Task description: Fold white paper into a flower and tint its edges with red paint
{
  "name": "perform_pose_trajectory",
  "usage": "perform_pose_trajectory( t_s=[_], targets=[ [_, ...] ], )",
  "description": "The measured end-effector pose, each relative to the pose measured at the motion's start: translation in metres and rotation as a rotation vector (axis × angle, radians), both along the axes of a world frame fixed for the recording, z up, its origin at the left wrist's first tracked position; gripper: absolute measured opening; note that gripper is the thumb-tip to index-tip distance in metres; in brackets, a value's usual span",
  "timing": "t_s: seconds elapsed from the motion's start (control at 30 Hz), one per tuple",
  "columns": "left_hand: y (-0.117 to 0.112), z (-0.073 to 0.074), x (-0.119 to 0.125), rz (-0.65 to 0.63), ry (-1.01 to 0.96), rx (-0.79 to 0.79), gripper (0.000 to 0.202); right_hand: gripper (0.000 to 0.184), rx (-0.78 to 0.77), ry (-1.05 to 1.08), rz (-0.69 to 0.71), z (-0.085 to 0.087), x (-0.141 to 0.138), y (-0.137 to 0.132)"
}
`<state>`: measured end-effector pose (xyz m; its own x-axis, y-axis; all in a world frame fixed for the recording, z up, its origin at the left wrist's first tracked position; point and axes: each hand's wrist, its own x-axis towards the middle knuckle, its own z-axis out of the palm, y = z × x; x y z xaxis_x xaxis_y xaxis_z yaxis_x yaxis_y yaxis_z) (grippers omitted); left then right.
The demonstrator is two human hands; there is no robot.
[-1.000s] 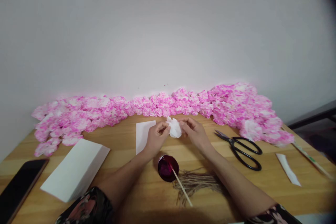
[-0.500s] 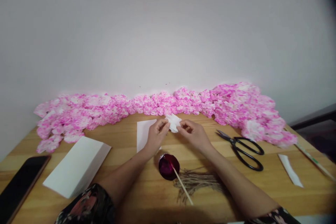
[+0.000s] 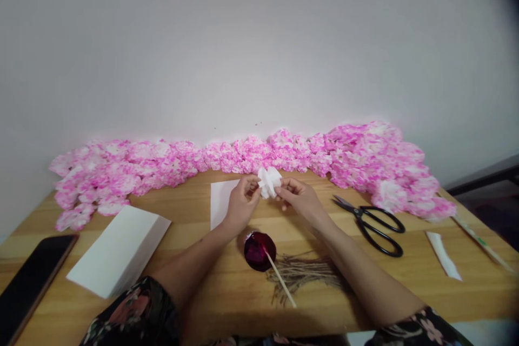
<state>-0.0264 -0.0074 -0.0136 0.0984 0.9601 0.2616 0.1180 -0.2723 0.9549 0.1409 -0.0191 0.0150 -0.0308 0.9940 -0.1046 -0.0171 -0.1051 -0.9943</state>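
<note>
A white paper flower (image 3: 268,181) is held up over the middle of the table, its petals partly fanned out. My left hand (image 3: 245,201) pinches its left edge between thumb and fingers. On the other side my right hand (image 3: 299,198) grips the lower right petals the same way. Below the hands stands a small round container of dark magenta liquid (image 3: 258,252), a thin wooden stick (image 3: 283,283) leaning in it. A white sheet of paper (image 3: 221,203) lies partly behind my left hand.
Pink and white paper flowers (image 3: 251,155) line the wall side. Black-handled scissors (image 3: 371,225) and a white paper strip (image 3: 443,255) lie right, near a thin stick (image 3: 482,242). Left are a white paper stack (image 3: 119,248) and a phone (image 3: 36,286). Thin brown twigs (image 3: 310,275) lie under my right forearm.
The white flower's petals have spread and lifted between my fingers. Both hands still hold it in nearly the same place. The whole view has shifted slightly.
</note>
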Motion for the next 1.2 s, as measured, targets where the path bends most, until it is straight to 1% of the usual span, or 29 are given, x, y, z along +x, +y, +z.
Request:
perform_pose_trajectory(
  t_s=[0.07, 0.13, 0.23, 0.3, 0.37, 0.47, 0.63, 0.73, 0.8, 0.87, 1.0, 1.1, 1.2],
  targets=[
    [-0.001, 0.003, -0.001, -0.001, 0.044, 0.031, 0.009, 0.031, -0.029, 0.035, -0.002, 0.000, 0.001, 0.000],
    [-0.002, 0.007, -0.002, -0.038, 0.105, 0.064, 0.006, 0.032, -0.030, 0.057, -0.004, 0.000, 0.000, 0.000],
    [-0.004, 0.012, -0.003, -0.085, 0.192, 0.134, 0.009, 0.032, 0.001, 0.044, 0.019, -0.001, -0.002, 0.000],
    [-0.004, 0.014, -0.002, -0.079, 0.240, 0.172, 0.011, 0.031, 0.036, 0.021, 0.035, -0.003, -0.005, -0.001],
    [-0.004, 0.014, -0.002, -0.053, 0.257, 0.170, 0.012, 0.029, 0.062, -0.003, 0.046, -0.004, -0.008, -0.002],
    [-0.003, 0.014, 0.000, -0.022, 0.207, 0.093, 0.012, 0.027, 0.079, -0.050, 0.057, -0.006, -0.009, -0.003],
    [0.001, 0.009, -0.002, -0.048, -0.005, -0.090, 0.014, 0.030, 0.066, -0.049, 0.028, -0.006, -0.005, 0.001],
    [0.004, 0.006, -0.003, -0.061, -0.076, -0.140, 0.017, 0.037, 0.046, -0.019, -0.006, -0.003, 0.001, 0.004],
    [0.004, 0.006, -0.004, -0.053, -0.095, -0.145, 0.018, 0.036, 0.063, -0.036, -0.024, 0.002, 0.004, 0.003],
    [0.004, 0.006, -0.004, -0.033, -0.104, -0.141, 0.019, 0.031, 0.112, -0.123, -0.038, 0.007, 0.005, 0.000],
    [0.004, 0.006, -0.003, -0.012, -0.082, -0.137, 0.019, 0.033, 0.279, -0.480, -0.016, 0.011, 0.005, -0.006],
    [0.003, 0.005, -0.003, -0.019, -0.051, -0.124, 0.018, 0.027, 0.371, -0.678, 0.013, 0.007, 0.003, -0.008],
    [0.002, 0.004, -0.003, -0.037, -0.034, -0.104, 0.017, 0.019, 0.377, -0.739, -0.003, 0.000, 0.001, -0.006]
  ],
)
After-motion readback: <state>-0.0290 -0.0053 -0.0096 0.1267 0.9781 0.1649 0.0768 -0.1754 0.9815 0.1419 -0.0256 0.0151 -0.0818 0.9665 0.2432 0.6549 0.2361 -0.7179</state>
